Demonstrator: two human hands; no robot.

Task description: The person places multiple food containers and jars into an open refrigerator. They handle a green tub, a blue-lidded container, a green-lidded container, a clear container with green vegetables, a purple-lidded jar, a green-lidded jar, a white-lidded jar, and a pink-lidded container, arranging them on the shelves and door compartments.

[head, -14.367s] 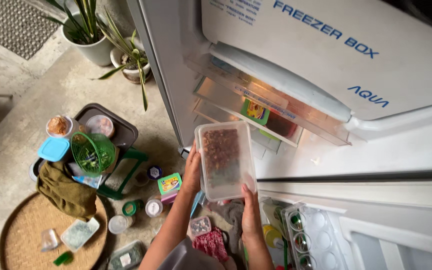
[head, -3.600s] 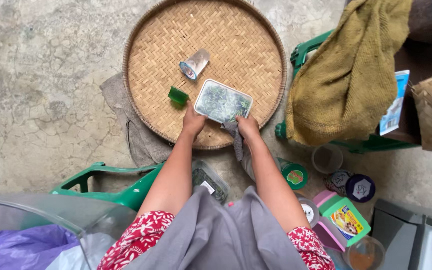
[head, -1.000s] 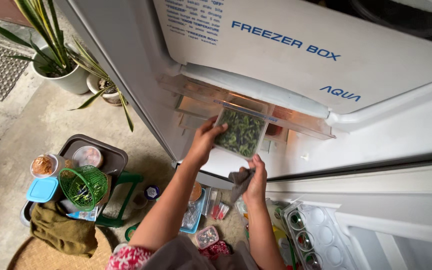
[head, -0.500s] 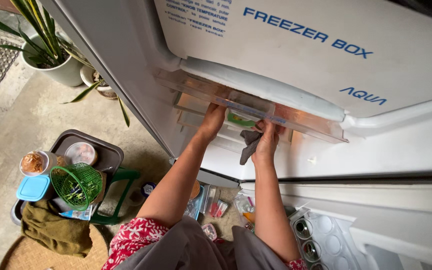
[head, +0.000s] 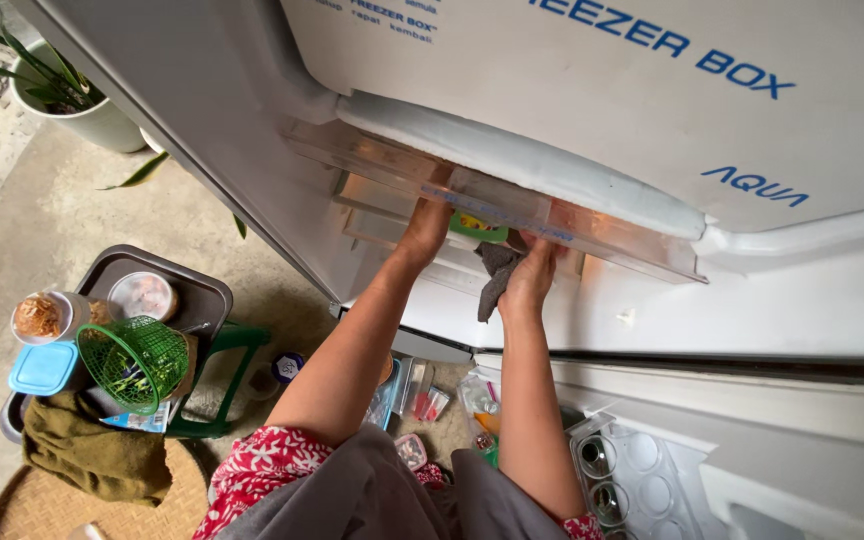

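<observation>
Both arms reach into the open fridge. The left hand point(head: 424, 228) is pushed in under the clear plastic flap point(head: 492, 205) of the shelf below the freezer door point(head: 592, 110). The right hand point(head: 530, 275) holds a grey cloth point(head: 495, 275) and its fingers go under the flap too. A green box point(head: 477, 226) sits between the hands. On the floor stand a green basket point(head: 134, 362), a blue lid point(head: 42, 367) and a brown tray point(head: 202, 295).
</observation>
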